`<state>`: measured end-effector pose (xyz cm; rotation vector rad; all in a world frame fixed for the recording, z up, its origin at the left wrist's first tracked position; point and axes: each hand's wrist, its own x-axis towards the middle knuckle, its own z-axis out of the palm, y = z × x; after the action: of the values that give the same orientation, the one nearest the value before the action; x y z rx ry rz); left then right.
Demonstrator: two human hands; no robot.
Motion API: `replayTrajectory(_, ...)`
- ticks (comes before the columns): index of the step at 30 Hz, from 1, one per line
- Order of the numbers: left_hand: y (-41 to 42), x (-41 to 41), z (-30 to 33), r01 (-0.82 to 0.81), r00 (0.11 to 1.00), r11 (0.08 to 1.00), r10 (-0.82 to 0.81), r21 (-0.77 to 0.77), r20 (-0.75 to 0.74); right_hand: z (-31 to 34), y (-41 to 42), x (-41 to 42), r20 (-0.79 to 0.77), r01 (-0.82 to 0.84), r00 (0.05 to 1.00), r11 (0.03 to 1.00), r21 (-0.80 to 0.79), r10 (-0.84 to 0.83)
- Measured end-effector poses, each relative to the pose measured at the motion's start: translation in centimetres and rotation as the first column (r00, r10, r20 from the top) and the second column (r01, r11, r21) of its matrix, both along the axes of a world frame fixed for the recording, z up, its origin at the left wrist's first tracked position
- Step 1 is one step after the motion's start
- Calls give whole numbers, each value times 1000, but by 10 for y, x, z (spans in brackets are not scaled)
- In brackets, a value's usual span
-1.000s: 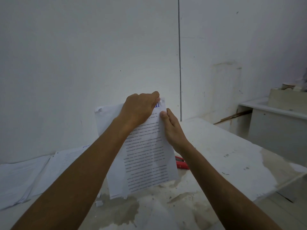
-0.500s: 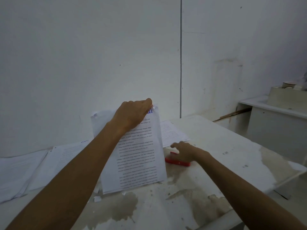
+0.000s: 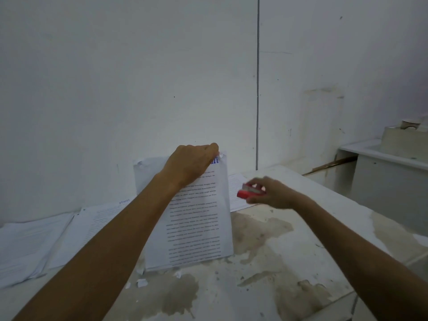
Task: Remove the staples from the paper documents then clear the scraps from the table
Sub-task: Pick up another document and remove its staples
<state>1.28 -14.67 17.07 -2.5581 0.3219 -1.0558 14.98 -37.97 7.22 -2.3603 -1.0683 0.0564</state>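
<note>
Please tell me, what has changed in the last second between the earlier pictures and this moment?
The right hand left the top of the printed document, went down to the table, took the red staple remover in its grip and lifted it. The left hand stays clamped on the document's top corner, sheets upright. The paper scraps and the flat papers at left lie as before.

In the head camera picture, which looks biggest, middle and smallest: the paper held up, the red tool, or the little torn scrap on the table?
1. Held-up paper document
2. Red tool in the right hand, partly hidden
3. Torn scrap
</note>
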Motion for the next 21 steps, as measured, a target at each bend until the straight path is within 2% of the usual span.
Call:
replayTrajectory(4,2,2,0,60,998,998,-60,8,16,74,-7,-9,203,-106,975,991,85,87)
replayTrajectory(9,1,1,0,118,993,993,-118,-6,28,132,-4,-27,426,-167,887,984,-65,179)
replayTrajectory(15,-5,-3,3,157,987,988,-157,-6,30,148,9,-40,532,-151,813,968,-198,236)
replayTrajectory(21,-13,-10,9,185,982,981,-187,62,24,164,17,-50,599,-153,740,944,-294,306)
